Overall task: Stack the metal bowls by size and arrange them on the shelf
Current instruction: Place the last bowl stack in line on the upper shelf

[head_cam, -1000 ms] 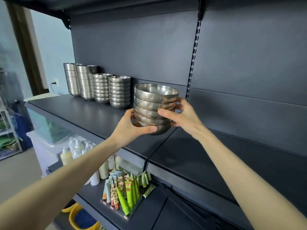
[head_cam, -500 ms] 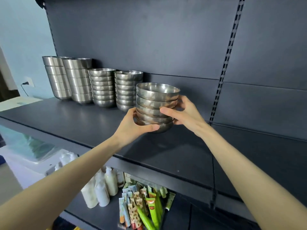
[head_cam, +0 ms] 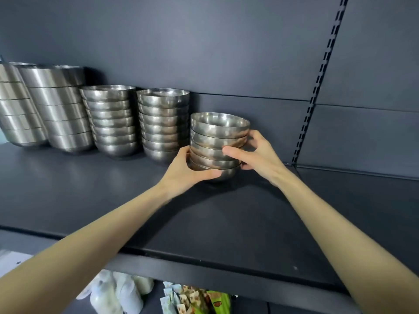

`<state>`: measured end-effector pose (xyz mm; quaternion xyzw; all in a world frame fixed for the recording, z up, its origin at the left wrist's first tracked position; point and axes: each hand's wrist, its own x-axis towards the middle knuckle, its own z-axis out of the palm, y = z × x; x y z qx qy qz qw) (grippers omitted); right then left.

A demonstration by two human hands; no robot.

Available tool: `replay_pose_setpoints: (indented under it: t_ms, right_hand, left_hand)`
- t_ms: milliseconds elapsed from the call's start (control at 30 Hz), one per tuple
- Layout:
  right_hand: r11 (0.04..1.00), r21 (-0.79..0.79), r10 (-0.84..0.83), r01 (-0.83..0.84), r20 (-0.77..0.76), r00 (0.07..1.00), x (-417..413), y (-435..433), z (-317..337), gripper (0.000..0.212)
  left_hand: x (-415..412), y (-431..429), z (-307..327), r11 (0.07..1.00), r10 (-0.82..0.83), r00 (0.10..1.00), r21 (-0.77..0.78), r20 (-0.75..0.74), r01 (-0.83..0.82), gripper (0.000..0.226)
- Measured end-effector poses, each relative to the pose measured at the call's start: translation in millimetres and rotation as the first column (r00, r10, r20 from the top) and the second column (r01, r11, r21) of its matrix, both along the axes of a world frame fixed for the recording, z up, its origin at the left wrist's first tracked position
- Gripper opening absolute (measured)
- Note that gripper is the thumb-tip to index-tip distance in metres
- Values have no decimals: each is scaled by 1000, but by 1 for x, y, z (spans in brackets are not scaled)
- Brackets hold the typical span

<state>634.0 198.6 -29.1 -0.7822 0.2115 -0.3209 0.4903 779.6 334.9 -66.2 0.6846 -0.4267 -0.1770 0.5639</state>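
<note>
A stack of several small metal bowls [head_cam: 218, 137] is held between both hands at the back of the dark shelf [head_cam: 113, 196], its base at or just above the shelf board. My left hand [head_cam: 188, 171] grips the bottom bowls from the left, thumb across the front. My right hand [head_cam: 254, 155] grips the middle of the stack from the right. To the left stand several other stacks in a row along the back panel: a medium stack [head_cam: 164, 123] right beside the held one, another medium stack [head_cam: 112, 120], and two taller stacks of large bowls [head_cam: 60, 107] [head_cam: 15, 105].
The shelf's right half, past the slotted upright [head_cam: 317, 87], is bare dark board. Below the shelf's front edge sit white bottles [head_cam: 113, 295] and coloured packets [head_cam: 197, 300] on a lower shelf.
Both hands have carried the bowl stack further back and down to the shelf, close beside the right-hand medium stack. The camera has moved nearer to the shelf.
</note>
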Motion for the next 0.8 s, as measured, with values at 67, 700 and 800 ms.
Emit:
replay_pose_setpoints:
  t_ms: [67, 700, 800]
  right_hand:
    - [1000, -3, -16, 16, -4, 1000, 5, -5, -1, 66]
    - [979, 53, -195, 195, 7, 981, 34, -5, -12, 98]
    - [982, 48, -185, 184, 8, 983, 34, -6, -12, 92]
  left_hand:
    - [8, -7, -1, 1000, -18, 1000, 5, -2, 18, 90]
    - [58, -35, -10, 976, -218, 976, 11, -24, 218, 90]
    - [60, -37, -13, 974, -226, 974, 15, -16, 226, 99]
